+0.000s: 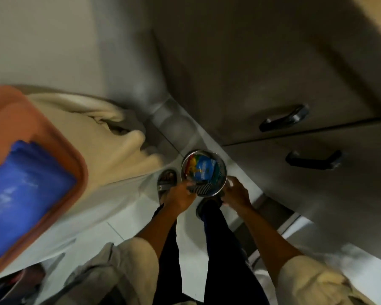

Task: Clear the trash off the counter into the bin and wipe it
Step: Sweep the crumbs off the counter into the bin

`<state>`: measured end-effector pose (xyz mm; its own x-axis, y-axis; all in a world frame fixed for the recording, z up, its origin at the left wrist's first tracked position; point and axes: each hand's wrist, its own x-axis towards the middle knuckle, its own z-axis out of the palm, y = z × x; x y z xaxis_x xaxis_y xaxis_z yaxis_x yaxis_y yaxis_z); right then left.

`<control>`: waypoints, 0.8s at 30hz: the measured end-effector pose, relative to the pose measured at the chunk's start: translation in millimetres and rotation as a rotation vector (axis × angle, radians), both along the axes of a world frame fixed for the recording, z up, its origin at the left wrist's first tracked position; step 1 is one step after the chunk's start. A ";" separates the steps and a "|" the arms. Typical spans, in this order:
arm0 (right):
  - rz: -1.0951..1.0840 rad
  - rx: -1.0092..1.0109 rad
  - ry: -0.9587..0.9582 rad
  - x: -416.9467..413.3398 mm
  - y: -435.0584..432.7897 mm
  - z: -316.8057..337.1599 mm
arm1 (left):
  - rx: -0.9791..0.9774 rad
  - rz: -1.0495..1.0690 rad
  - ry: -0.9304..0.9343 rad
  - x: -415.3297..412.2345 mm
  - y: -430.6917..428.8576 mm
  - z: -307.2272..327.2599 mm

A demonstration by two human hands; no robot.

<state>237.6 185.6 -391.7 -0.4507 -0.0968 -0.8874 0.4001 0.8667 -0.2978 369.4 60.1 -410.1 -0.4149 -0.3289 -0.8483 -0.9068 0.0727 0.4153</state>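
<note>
A small round metal bin stands on the floor in front of my feet, with colourful blue, yellow and red wrappers inside. My left hand is at the bin's near left rim, its fingers closed around something dark and ridged, possibly a lid; blur hides what it is. At the near right rim my right hand touches the bin's side with curled fingers. The whole view is tilted and blurred.
Grey cabinet doors with two dark handles rise to the right. A cream cloth hangs at the left beside an orange tray holding a blue item. My sandalled foot stands on white floor tiles.
</note>
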 end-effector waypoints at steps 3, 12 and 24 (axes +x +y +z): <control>0.001 -0.057 -0.048 0.0 -11.5 45.1 | -0.049 -0.035 0.093 -2.2 -16.2 49.5; 0.188 -0.657 0.148 39.1 -125.6 238.9 | -0.480 0.190 0.574 46.1 -108.0 262.8; 0.933 -0.699 0.250 114.7 -220.3 288.2 | -0.633 -0.177 -0.018 190.3 -240.2 248.3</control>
<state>352.4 -34.7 -103.5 -0.1031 -0.9063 -0.4098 -0.4347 0.4116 -0.8010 559.6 -180.0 -161.8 -0.4962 -0.6949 -0.5205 -0.8650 0.4469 0.2279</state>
